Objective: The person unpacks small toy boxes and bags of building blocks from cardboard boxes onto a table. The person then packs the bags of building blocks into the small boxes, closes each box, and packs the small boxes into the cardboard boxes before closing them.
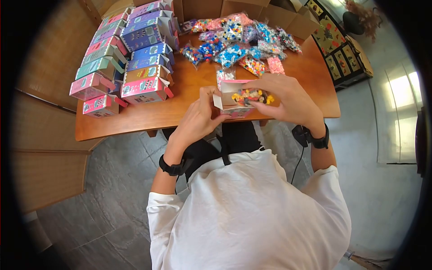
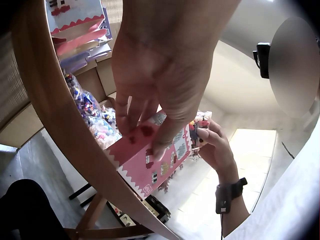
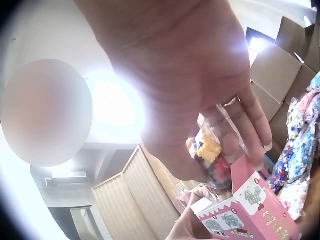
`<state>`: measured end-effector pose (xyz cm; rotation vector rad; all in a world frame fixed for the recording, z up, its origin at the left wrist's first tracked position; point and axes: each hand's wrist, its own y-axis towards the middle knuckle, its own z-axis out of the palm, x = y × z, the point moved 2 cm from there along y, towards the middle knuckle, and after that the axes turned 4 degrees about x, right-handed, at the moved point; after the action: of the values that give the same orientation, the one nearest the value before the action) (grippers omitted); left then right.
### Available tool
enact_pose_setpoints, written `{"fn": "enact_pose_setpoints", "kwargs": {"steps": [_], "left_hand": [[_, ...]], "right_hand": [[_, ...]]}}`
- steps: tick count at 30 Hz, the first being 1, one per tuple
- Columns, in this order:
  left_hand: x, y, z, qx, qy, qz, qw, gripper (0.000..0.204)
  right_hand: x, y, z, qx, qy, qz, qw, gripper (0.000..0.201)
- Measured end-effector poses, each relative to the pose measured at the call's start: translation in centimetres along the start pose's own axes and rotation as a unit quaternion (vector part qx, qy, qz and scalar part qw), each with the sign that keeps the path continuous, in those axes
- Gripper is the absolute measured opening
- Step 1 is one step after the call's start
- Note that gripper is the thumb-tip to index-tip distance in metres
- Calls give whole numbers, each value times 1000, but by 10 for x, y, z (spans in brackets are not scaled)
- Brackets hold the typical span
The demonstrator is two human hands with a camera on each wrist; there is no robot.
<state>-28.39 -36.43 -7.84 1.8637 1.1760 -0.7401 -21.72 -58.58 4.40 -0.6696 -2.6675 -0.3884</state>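
Observation:
My left hand [image 1: 196, 118] grips a pink printed box [image 2: 147, 165] by its side at the table's near edge, thumb on one face and fingers on the other. The box's open end faces my right hand [image 1: 288, 100]. Between its thumb and fingers my right hand holds a clear bag of small building blocks [image 1: 252, 96], yellow, red and dark, right at the box's opening. In the right wrist view the bag's lower end overlaps the box's raised flap and rim. A bag of white pieces [image 1: 225, 75] lies just behind the box.
Rows of stacked printed boxes [image 1: 144, 58] stand on the left of the wooden table [image 1: 315, 90]. A heap of bagged coloured blocks [image 1: 234, 45] covers the back middle. Behind it are open cardboard cartons [image 1: 247, 9]. A dark decorated cabinet [image 1: 335, 49] stands beyond the right edge.

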Motion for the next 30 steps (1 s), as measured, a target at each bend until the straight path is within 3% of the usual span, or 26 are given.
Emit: {"fn": "enact_pose_setpoints", "kwargs": {"steps": [1,5,8,10,11,12,14,17,18,20,23,25,30], "left_hand": [[1,0,1,-9,-4,16,1000,60],[0,1,5,-42,-14,70,997,65],[0,-5,8,-82,-10,74,994,68],[9,-8,16,-86,-16,85,993,70],[8,-10,16,-87,-24,92,992,73],[6,-14,15,-78,-8,60,995,59],[7,-12,14,-66,-11,80,995,52],[3,-11,15,-55,-21,85,995,39],[6,-11,16,-73,-18,85,993,40],[6,-11,15,-92,-14,84,992,40],[4,-11,15,-116,-39,96,988,45],[6,-9,16,-176,-100,126,971,53],[12,-7,20,-186,-131,88,970,56]], "right_hand": [[2,0,2,39,2,36,999,43],[6,0,12,8,-5,28,1000,45],[-2,-7,27,-60,66,33,995,50],[-8,-18,44,-224,151,118,956,52],[-11,-21,56,-224,149,115,956,52],[-16,-24,69,-236,224,139,935,54],[-9,-24,77,-236,344,187,889,52],[-11,-23,86,-230,377,147,885,45],[-10,-23,87,-231,377,146,885,45],[-2,-20,85,-259,182,36,948,35],[0,-19,90,-267,134,35,954,29],[-6,-21,97,-269,152,56,949,28],[-8,-19,104,-287,212,94,930,28]]}}
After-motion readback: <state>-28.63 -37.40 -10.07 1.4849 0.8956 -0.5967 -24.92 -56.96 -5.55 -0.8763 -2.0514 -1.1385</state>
